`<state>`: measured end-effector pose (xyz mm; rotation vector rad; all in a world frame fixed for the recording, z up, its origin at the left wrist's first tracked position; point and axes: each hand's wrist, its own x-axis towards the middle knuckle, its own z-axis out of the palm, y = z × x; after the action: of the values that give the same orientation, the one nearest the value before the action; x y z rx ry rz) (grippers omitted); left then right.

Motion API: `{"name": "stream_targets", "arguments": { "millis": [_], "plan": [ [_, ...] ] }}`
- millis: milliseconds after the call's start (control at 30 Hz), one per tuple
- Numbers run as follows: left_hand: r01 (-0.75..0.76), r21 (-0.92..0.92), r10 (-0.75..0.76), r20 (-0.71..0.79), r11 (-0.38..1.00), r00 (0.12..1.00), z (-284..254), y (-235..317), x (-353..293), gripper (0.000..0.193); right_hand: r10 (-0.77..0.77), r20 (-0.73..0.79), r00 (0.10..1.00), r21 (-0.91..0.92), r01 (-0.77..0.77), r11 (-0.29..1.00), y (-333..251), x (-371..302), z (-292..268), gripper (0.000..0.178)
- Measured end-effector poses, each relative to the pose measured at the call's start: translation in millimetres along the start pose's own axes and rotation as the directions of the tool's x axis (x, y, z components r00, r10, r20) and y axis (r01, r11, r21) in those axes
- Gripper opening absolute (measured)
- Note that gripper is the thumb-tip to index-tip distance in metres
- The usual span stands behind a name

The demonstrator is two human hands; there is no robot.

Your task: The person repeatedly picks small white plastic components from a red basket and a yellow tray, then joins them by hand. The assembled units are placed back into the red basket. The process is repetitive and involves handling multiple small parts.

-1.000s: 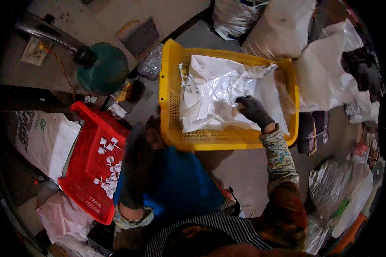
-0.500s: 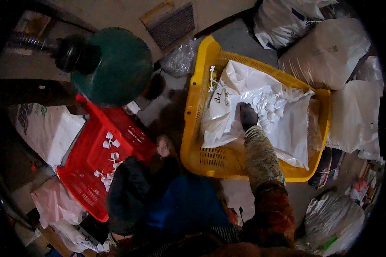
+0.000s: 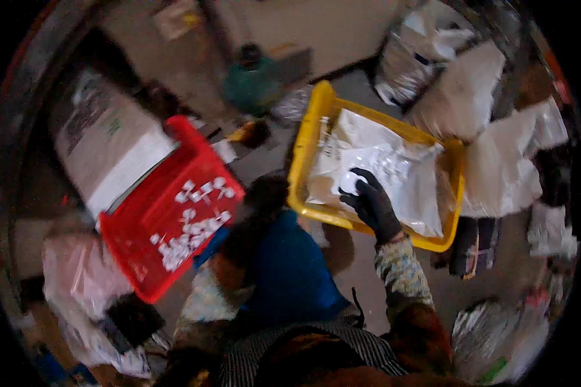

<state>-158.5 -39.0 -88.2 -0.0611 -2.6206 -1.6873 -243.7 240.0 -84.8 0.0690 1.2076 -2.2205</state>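
My right hand (image 3: pixel 371 203), in a dark glove, is held over the yellow basket (image 3: pixel 295 174) with its fingers curled round a white round cap-like piece (image 3: pixel 352 183). Beneath it a white plastic bag (image 3: pixel 426 209) lies opened out in the basket, with small white pieces (image 3: pixel 394 164) in it. On the left, my forearm in a patterned sleeve (image 3: pixel 203 297) reaches up beside the red basket (image 3: pixel 126 261); the left hand is lost in shadow and blur near my knee. Many white plastic pieces (image 3: pixel 190 238) on thin stems lie in the red basket.
Large whitish sacks (image 3: pixel 458 93) stand behind and right of the yellow basket. Another sack (image 3: pixel 119 155) is left of the red basket, with a pinkish plastic bag (image 3: pixel 84 271) nearer me. A green rounded object (image 3: pixel 248 87) is at the back. Clear plastic (image 3: pixel 497 335) lies at lower right.
My right hand has come up from inside the bag with the white cap-like piece. My left forearm has entered at the lower left. The view has shifted, and the green object looks smaller.
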Motion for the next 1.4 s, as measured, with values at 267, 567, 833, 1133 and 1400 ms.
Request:
{"name": "stream_targets", "arguments": {
  "millis": [267, 567, 833, 1133, 1400],
  "plan": [
    [-0.129, -0.581, -0.064, -0.299, 0.803, 0.952, 18.8, 122.3, -59.3, 0.039, -0.104, 0.102, 0.989, -0.151, 0.119, 0.981, 18.2, -99.6, 179.4, 0.034],
    [-0.219, 0.254, 0.331, -0.595, 0.942, 0.732, -30.4, 73.0, -168.6, 0.029, -0.075, 0.518, 0.852, -0.712, 0.478, 0.514, 77.6, -110.0, 231.5, 0.035],
    [0.205, 0.4, 0.066, -0.568, 0.893, 0.82, -92.8, -40.4, -184.4, 0.033, -0.039, 0.205, 0.978, -0.28, 0.097, 0.955, 62.5, -70.9, 267.5, 0.028],
    [-0.321, -0.755, -0.658, -0.656, 0.572, 0.37, -244.2, -290.6, -171.6, 0.04, -0.09, 0.062, 0.994, -0.289, 0.104, 0.952, 95.0, -9.3, 221.6, 0.033],
    [-0.627, -0.698, -0.713, -0.63, 0.346, 0.308, -345.9, -276.4, -81.0, 0.075, 0.094, 0.047, 0.994, 0.025, -0.096, 0.995, 87.9, 4.6, 211.5, 0.022]
  ]
}}
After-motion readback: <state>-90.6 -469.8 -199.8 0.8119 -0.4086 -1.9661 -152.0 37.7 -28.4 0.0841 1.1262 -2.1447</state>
